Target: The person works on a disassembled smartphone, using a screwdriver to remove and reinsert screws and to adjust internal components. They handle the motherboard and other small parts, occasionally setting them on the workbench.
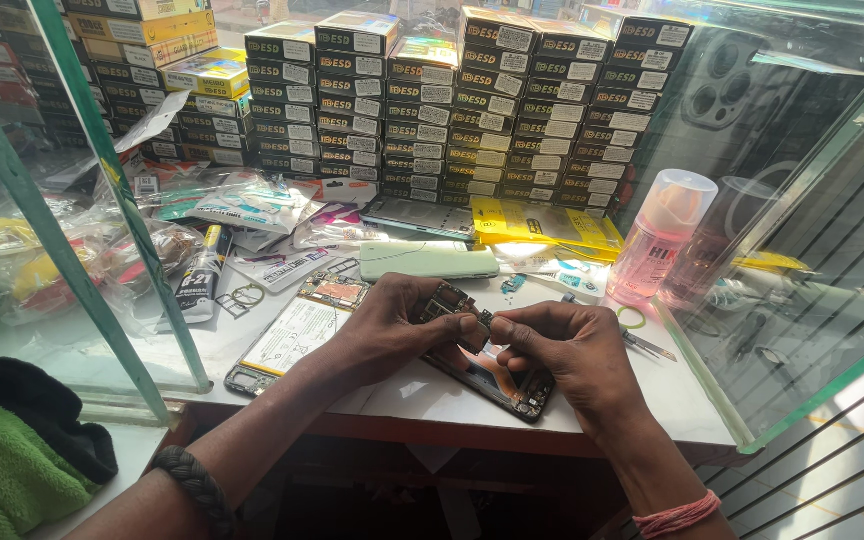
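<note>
From the head view, an opened phone [497, 385] lay at the near edge of the white counter [682, 405], kept close beneath both hands so its small parts could be reached. A small circuit board [449, 300] was pinched in the curled fingers of the left hand [402, 330], lifted just above the phone. The right hand [562, 350] was closed, fingertips meeting the board's edge; what it gripped could not be told. A pink spray bottle [657, 235] stood well apart.
</note>
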